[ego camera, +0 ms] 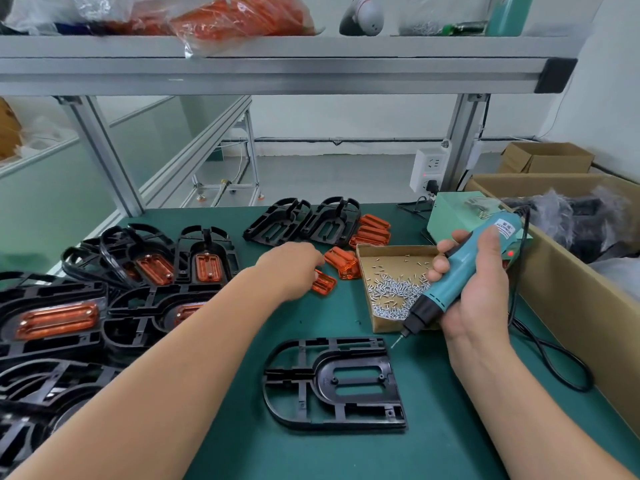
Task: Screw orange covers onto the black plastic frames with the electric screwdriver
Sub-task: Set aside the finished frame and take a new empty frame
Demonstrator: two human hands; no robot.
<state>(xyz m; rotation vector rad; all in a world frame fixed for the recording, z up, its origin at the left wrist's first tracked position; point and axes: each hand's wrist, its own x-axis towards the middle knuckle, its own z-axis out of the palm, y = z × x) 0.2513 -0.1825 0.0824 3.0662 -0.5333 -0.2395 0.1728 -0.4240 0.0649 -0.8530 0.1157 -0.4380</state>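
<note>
Left hand (294,268): left of the box (394,251), fingers on a cover (325,284); cannot tell the grip.
Right hand (476,299): over the box, gripping the screwdriver (450,275).
Frame (323,379): flat, just below the box.

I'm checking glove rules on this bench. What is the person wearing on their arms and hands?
Nothing that shows. The left hand and the right hand are bare: no gloves, and no rings that I can see. The left forearm and the right forearm are bare as far as the picture reaches: no sleeves, watch or wrist strap.
</note>
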